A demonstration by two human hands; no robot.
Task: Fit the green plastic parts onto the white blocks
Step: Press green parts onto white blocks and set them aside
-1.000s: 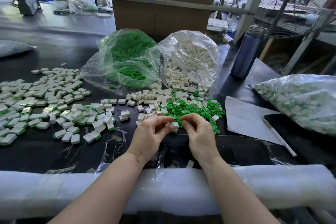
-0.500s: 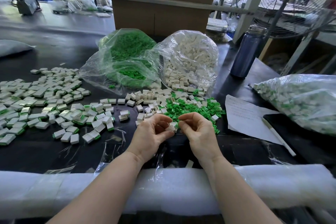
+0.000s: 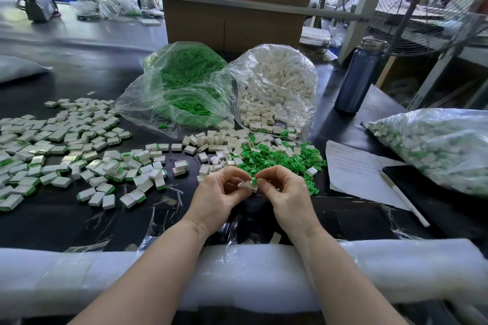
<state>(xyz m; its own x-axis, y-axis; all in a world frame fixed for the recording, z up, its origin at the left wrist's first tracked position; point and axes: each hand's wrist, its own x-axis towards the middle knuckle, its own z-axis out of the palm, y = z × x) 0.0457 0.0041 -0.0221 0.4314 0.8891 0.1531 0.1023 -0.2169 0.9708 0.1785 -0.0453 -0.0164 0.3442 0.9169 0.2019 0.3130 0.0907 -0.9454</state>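
Dozens of finished blocks (image 3: 66,150), white with green ends, are lying scattered over the left of the black table (image 3: 52,219). Nearer the middle, the left hand (image 3: 219,192) is pinching a white block (image 3: 247,185) between curled fingertips, just above the table. At the block's right end a green part (image 3: 254,181) is sitting, pinched by the right hand (image 3: 287,192). Behind the hands, loose green parts (image 3: 277,161) are lying mixed with bare white blocks (image 3: 214,140). Farther right, a paper sheet (image 3: 353,171) is resting.
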